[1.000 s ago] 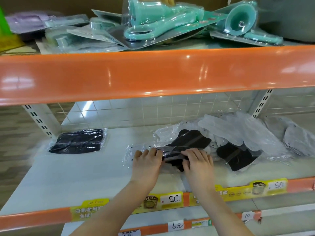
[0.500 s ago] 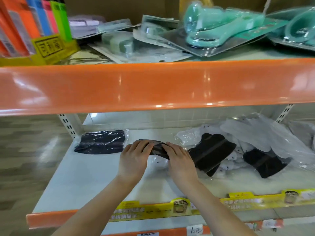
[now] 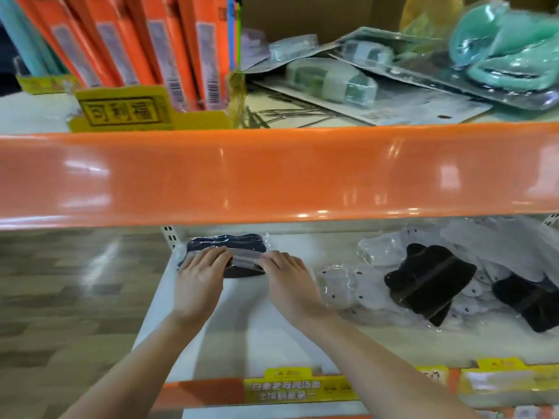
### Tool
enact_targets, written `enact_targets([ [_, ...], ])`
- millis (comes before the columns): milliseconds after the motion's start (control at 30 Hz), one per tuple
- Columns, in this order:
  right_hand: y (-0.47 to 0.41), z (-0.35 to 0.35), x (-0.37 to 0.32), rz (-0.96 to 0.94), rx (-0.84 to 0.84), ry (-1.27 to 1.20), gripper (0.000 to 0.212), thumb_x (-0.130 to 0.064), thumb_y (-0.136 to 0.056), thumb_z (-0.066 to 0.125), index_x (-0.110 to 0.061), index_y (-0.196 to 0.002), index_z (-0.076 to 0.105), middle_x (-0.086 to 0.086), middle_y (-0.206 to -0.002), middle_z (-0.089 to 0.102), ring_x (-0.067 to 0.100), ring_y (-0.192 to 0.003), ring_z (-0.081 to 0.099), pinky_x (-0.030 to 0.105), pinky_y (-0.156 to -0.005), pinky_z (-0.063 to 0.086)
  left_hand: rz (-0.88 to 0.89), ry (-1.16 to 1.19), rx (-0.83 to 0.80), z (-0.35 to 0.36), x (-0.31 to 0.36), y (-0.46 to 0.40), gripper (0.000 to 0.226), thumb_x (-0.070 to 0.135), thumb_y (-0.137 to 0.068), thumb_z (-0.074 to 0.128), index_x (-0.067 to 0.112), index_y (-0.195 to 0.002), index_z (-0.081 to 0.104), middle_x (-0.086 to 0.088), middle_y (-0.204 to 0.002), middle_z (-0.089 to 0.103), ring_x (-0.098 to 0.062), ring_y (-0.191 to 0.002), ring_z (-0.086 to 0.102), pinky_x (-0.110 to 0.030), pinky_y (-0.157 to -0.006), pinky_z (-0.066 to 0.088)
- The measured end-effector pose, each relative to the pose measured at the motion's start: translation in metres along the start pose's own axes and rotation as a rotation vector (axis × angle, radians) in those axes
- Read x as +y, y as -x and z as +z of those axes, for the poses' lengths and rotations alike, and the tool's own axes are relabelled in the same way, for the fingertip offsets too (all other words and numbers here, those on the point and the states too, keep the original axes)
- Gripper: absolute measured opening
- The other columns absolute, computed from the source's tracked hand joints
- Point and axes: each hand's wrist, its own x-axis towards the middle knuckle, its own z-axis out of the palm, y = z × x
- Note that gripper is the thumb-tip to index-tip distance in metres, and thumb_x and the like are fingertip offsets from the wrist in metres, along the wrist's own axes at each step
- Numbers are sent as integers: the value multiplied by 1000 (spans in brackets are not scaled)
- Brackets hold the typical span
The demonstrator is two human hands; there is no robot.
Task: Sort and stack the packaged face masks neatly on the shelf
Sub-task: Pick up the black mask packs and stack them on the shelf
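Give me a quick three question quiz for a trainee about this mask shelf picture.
1. True or false: both hands, left hand and right hand, hold the same mask pack.
2. The held pack is at the shelf's: A) left end, over the dark stack; B) right end; C) upper shelf.
3. Fill in: the unsorted pile lies to the ___ of the hands.

Key: 1 true; 2 A; 3 right.
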Motion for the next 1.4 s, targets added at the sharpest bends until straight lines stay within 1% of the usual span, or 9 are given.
enact_targets([
  [133,-17,16,-10,72,-42,-51,65,16,-65,54,-11,-123,62,6,-121,63,30,-107,60,37,-93,43,-56,15,-40,3,-20,0,33,9,-80,41,8,-89,73,-4,-93,72,-26,-84,70,-33,-65,52],
  [233,-25,25,-14,113,-104,-45,63,11,-78,44,-15,-135,52,2,-138,52,24,-127,46,32,-105,28,-98,5,-134,10,-31,3,36,9,-77,39,9,-92,71,-4,-95,71,-27,-90,68,-36,-76,45],
  [367,-25,38,-16,142,-181,-26,62,10,-84,39,-16,-140,46,1,-146,44,20,-135,37,27,-109,21,-125,-8,-281,17,-41,8,39,-2,-65,52,12,-95,71,-5,-100,70,-29,-96,66,-40,-82,46],
  [567,-19,54,-19,194,-145,-7,50,0,-91,42,-15,-137,49,-1,-147,42,18,-137,34,27,-111,20,-94,4,-445,14,-36,19,40,12,-68,42,13,-95,72,-5,-99,70,-28,-95,67,-40,-77,52],
  [833,-26,65,-35,202,-157,51,38,-27,-99,44,-8,-131,53,9,-147,41,25,-138,34,39,-112,25,-222,21,-558,14,-30,22,46,22,-78,34,7,-99,72,-12,-107,71,-28,-102,67,-40,-79,54],
  [967,-27,63,-35,174,-112,38,33,-21,-99,43,-8,-123,60,8,-137,51,25,-131,43,35,-110,26,-268,26,-579,15,-34,25,48,15,-76,29,6,-103,68,-14,-114,68,-30,-106,65,-44,-80,54],
  [1100,-24,60,-31,137,-161,53,34,-19,-98,43,-7,-128,54,9,-143,44,25,-134,37,36,-110,25,-263,38,-549,17,-36,25,48,13,-79,30,6,-111,65,-14,-122,64,-31,-114,61,-45,-87,51],
  [1300,-21,65,-32,133,-166,80,29,-14,-90,55,-4,-117,60,14,-133,53,30,-126,48,41,-104,38,-280,64,-547,19,-34,20,43,9,-92,45,13,-134,50,-8,-149,40,-23,-141,31,-40,-112,27],
  [1400,-23,58,-29,117,-171,81,31,-16,-94,49,-6,-122,57,11,-137,49,27,-128,44,38,-106,33,-261,84,-558,18,-28,18,40,12,-91,46,12,-129,57,-10,-143,48,-26,-137,39,-43,-109,33],
])
